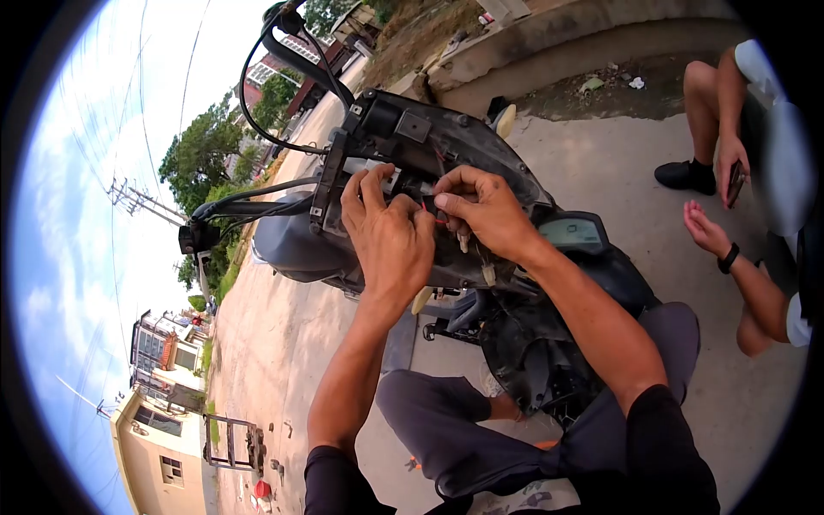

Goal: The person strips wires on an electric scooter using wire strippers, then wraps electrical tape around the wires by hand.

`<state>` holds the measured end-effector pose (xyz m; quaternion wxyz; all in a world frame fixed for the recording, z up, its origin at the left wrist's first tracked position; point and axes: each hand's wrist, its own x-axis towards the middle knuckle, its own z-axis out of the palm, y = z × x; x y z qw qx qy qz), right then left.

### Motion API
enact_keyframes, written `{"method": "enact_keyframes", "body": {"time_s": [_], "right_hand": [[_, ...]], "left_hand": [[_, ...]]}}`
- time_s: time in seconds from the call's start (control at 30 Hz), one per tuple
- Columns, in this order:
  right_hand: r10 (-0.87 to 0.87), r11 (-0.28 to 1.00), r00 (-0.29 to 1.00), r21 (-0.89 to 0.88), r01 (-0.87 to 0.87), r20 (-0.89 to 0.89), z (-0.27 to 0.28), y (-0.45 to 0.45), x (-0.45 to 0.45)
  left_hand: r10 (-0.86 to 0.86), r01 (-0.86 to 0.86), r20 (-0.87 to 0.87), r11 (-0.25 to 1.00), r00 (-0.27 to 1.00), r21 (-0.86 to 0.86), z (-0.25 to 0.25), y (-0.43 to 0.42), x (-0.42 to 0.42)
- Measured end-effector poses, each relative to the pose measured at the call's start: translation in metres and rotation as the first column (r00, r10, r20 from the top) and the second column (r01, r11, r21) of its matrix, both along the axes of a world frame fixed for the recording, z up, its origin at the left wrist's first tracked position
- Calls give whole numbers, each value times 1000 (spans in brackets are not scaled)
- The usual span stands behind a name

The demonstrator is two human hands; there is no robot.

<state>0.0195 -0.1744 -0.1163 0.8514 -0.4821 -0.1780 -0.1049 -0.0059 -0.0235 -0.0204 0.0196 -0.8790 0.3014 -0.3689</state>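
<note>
Both hands meet over the opened front of a scooter [446, 137], which appears tilted in the view. My right hand [489, 210] pinches a small black connector [429, 203] between thumb and fingers. Thin red wire [441, 221] runs beside it. My left hand [390, 245] is closed at thumb and forefinger right against the connector, its other fingers bent over the front parts; what lies in its pinch is hidden. Below my right hand, a key-like metal piece [464, 244] and a pale plug [489, 275] hang.
The handlebar [309, 69] with black cables [245, 94] rises at upper left. A dashboard display [571, 232] sits right of my right wrist. Another person's hand [732, 167] holds a phone [736, 184] at the right; their other hand [708, 230] is raised. A low concrete wall [549, 51] stands behind.
</note>
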Motion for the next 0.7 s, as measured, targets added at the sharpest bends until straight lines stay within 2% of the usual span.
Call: {"method": "enact_keyframes", "body": {"time_s": [0.17,0.23,0.3,0.37,0.47,0.53,0.7], "right_hand": [[-83,997,994,0,84,-73,-2,3,0],[-115,992,992,37,117,-50,-6,7,2],[-125,991,991,-58,123,-41,-2,0,-6],[-169,973,985,-162,164,-21,10,-7,-16],[-183,970,982,-171,175,-37,14,-10,-23],[-228,958,974,-178,223,-3,10,-13,-21],[-310,936,948,-153,317,70,10,-17,-36]], "left_hand": [[-5,-6,101,994,995,105,-2,-1,-5],[-86,73,112,990,990,118,-4,2,-5],[-145,122,165,982,975,146,-3,9,-13],[-230,220,138,972,963,84,-8,27,-21],[-311,301,125,949,942,95,-17,59,-33],[-320,318,123,948,939,38,-19,78,-33],[-318,370,304,919,898,-132,39,97,-4]]}}
